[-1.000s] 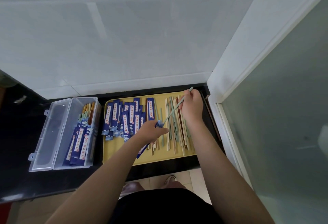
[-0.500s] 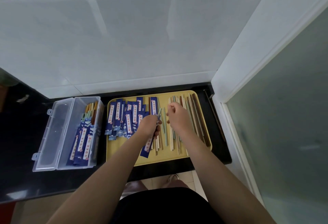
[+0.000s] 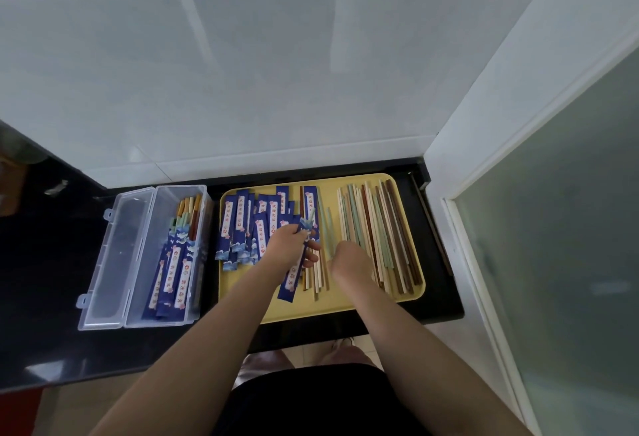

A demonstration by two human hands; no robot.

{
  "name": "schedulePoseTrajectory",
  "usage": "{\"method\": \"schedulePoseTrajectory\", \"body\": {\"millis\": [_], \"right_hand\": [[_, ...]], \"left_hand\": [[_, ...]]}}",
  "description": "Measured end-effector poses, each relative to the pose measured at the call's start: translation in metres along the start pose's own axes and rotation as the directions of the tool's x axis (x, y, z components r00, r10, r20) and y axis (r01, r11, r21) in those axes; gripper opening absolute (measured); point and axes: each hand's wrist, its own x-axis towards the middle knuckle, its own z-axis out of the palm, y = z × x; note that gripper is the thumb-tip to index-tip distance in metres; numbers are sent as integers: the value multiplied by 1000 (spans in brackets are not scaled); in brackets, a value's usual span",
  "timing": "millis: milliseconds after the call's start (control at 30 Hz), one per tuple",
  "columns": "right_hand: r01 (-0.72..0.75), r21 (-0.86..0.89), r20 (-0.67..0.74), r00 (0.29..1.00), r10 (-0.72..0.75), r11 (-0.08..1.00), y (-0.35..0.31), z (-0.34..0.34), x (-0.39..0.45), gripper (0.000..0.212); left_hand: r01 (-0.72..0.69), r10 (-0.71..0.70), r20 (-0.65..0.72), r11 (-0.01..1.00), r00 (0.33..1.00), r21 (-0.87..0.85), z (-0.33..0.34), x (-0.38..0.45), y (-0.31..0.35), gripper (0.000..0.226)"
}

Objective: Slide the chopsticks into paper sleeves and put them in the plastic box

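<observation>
Sleeve (image 3: 293, 276) seemingly pinched between left fingers (image 3: 301, 233).

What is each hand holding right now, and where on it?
Left hand pinches a blue paper sleeve near its upper, open end. Right hand rests on loose chopsticks; its grip cannot be told.

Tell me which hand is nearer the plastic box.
Left. The left hand holds a sleeve mid-tray, closer to the plastic box; the right hand sits farther right, over loose chopsticks.

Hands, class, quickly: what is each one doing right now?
Left hand: closed on a blue paper sleeve.
Right hand: down on the loose chopsticks; its grip cannot be told.
</observation>
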Motion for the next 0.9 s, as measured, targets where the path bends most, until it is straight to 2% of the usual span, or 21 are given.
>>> {"method": "schedulePoseTrajectory", "body": {"millis": [167,267,333,400,533,633,767,900], "right_hand": [[-5,210,-114,993,29,978,7,-17,-1,17],[107,388,-256,967,-5,916,16,-45,-3,13],[213,500,-363,931,-20,839,19,-68,-7,7],[279,638,-439,898,42,718,20,-86,-7,3],[360,795,-485,860,156,488,17,-112,-5,16],[406,834,-489,857,161,374,16,-127,-5,24],[390,844,-454,885,104,367,18,-128,-2,20],[355,831,-411,911,43,429,22,-121,6,20]], "left_hand": [[31,-32,-31,999,999,-33,2,6,-2,23],[33,-37,-55,997,998,-62,11,11,-2,22],[27,-31,-53,997,998,-76,18,10,0,24],[48,-55,-51,991,997,-125,24,8,1,25],[156,-163,-31,973,986,-171,31,11,9,20],[158,-157,18,979,987,-131,30,12,9,24],[88,-77,103,990,992,-113,34,2,9,30],[81,-61,168,990,984,-113,38,-2,13,30]]}}
